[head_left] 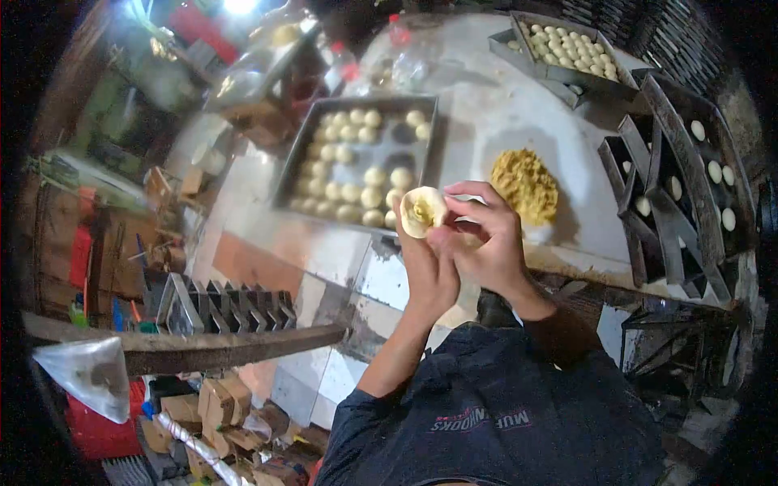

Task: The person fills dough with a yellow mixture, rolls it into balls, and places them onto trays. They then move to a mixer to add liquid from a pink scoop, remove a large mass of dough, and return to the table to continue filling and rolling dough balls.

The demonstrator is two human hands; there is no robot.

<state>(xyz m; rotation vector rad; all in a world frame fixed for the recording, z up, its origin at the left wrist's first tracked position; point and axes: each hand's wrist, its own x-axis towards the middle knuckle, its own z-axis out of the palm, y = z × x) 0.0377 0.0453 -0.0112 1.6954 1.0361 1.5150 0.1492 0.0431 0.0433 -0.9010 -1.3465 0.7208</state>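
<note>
My left hand [427,271] is closed around a cupped round of pale dough [433,197] and holds it up in front of me. Inside the cup sits yellow crumbly filling [422,212]. From the right, my right hand [490,240] grips the dough's edge with curled fingers and thumb; the exact fingertip contact is partly hidden. Just beyond my hands a metal tray [433,134] holds many dough balls [374,176] in loose rows, with some gaps. To the right a heap of the same yellow filling [525,186] lies on the table [466,97].
Another tray of dough balls [571,50] stands at the far right. Nearer on the right, several dark metal trays [660,194] lean stacked, with a few dough balls in them. Plastic bottles [344,65] stand at the back. Metal racks [227,308] sit on a beam at left, above cardboard [223,405].
</note>
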